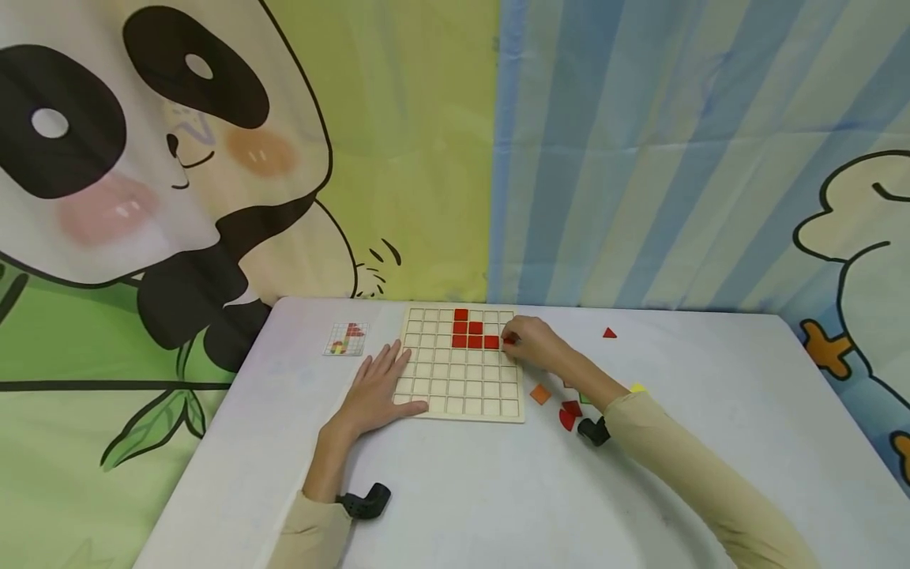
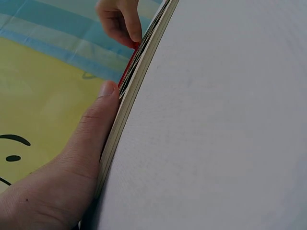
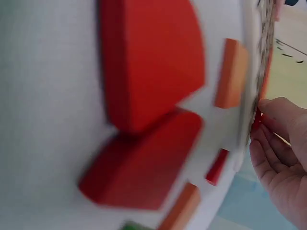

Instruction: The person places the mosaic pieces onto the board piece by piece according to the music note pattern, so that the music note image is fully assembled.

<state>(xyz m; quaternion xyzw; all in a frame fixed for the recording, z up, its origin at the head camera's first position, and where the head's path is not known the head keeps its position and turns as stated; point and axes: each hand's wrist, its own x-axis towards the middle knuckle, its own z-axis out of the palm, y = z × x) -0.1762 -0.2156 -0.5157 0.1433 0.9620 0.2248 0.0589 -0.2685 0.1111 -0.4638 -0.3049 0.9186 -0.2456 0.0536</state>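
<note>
A pale wooden grid board (image 1: 455, 389) lies on the table, with several red square tiles (image 1: 460, 341) set in its upper cells. Along its left edge rests my left hand (image 1: 374, 389), fingers straight and thumb (image 2: 91, 124) against the near edge. At the board's right side, my right hand (image 1: 535, 341) pinches a small red piece (image 3: 256, 120) between thumb and fingertips, beside the rightmost red tile. The fingers cover most of that piece, so I cannot tell its shape.
Left of the board lies a small pattern card (image 1: 346, 339). Right of it, under the right forearm, are loose pieces: an orange square (image 1: 540, 393), a red rounded piece (image 1: 566, 420) and others. A red triangle (image 1: 609, 333) sits farther back. A printed curtain hangs behind the table.
</note>
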